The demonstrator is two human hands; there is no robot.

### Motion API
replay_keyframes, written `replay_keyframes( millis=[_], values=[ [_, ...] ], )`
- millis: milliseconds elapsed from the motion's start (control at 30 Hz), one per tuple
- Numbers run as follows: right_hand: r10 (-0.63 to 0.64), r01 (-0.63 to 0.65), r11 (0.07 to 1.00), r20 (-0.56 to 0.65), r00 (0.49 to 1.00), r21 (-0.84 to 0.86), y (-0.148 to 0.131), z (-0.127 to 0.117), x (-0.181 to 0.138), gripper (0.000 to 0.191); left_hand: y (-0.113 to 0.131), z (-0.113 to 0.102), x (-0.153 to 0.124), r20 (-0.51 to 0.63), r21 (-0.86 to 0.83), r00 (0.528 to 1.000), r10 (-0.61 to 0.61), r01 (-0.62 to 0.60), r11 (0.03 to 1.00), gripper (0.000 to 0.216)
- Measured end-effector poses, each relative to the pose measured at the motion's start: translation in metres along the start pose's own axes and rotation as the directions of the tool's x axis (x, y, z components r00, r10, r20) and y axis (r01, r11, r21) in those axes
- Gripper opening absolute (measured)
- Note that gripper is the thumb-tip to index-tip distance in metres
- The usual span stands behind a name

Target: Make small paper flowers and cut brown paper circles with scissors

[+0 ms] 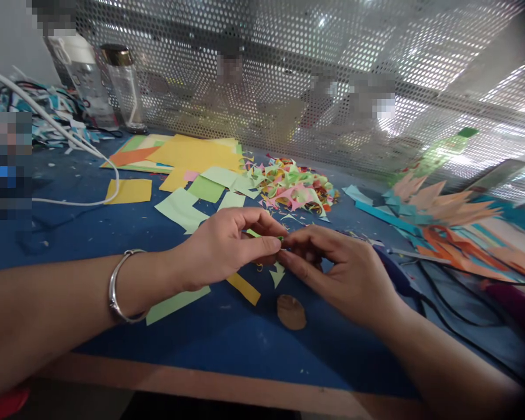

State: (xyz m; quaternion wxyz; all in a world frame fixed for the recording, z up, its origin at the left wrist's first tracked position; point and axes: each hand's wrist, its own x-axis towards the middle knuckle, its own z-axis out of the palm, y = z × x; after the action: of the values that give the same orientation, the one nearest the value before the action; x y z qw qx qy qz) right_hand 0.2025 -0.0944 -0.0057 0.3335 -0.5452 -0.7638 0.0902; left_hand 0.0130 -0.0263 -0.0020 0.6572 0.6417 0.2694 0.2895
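Note:
Over the blue table, my left hand (227,242) and my right hand (339,262) meet fingertip to fingertip. Thumb and fingers of both are pinched together at a tiny green piece (281,238), mostly covered, so its exact kind does not show. A bright green paper edge (254,233) shows by the left fingers. Below the hands lie a pale green paper scrap (277,275), a yellow paper strip (244,289) and a brown oval piece (291,312). Under my left wrist is a longer pale green paper strip (179,304).
Yellow sheets (196,153) and green paper pieces are stacked behind my hands, beside a heap of colourful paper offcuts (297,186). Orange and peach cut paper (446,210) and black cables (455,312) lie right. Two bottles (126,87) stand back left, near a white cable (76,140).

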Motion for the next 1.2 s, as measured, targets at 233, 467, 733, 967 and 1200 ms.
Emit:
replay_keyframes(
  millis=[233,467,733,967,1200],
  values=[
    [-0.010,0.009,1.000,-0.036,0.999,-0.013,-0.002,-0.001,0.000,0.004,-0.002,-0.001,0.001,0.002,0.072,1.000,0.017,-0.017,0.997,0.021],
    [-0.049,0.046,0.997,-0.051,0.998,-0.055,-0.007,0.000,0.001,0.006,-0.002,0.001,-0.002,-0.007,0.200,0.999,0.053,-0.050,0.979,0.019],
    [-0.084,0.082,0.995,-0.034,0.996,-0.058,-0.009,0.002,0.001,0.009,-0.005,0.002,-0.005,-0.004,0.222,0.992,0.123,-0.119,0.968,0.016],
    [-0.083,0.080,0.996,-0.066,0.994,-0.038,-0.009,0.002,0.000,0.012,-0.001,-0.001,-0.003,0.058,-0.006,0.998,0.008,-0.007,1.000,0.018],
    [-0.040,0.040,0.999,-0.042,0.998,0.000,-0.008,-0.001,0.000,0.012,0.002,-0.008,-0.001,0.095,-0.033,0.995,-0.038,0.041,0.999,0.022]
  ],
)
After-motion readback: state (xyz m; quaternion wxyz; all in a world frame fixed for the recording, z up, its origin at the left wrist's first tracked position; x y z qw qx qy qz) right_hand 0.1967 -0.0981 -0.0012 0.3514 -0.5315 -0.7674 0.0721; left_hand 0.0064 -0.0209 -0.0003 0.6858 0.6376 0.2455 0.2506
